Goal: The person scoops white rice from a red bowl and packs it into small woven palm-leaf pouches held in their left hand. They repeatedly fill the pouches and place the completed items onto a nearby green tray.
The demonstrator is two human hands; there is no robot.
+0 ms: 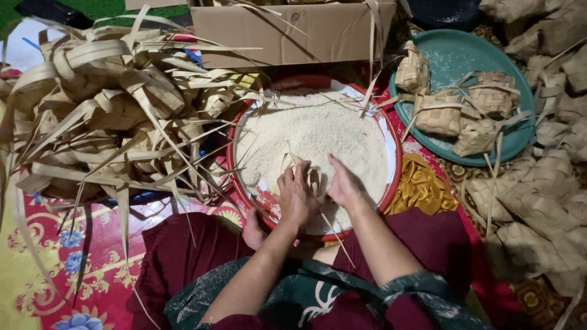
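Head view; left hand (295, 195) gripping woven palm-leaf pouch (313, 181) at frame centre, over red rice basin (391, 146); right hand (345, 183) fingers (335, 165) loosely open, scooping rice (312, 131); risk: grains spilling past pouch mouth onto lap.

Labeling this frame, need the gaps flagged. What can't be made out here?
- Woven pouch, head view: mostly hidden between left hand and right hand.
- Red basin: near rim covered by both forearms.
- Cardboard box: cut off by the top edge.
- Filled pouches: pile runs off the right edge.
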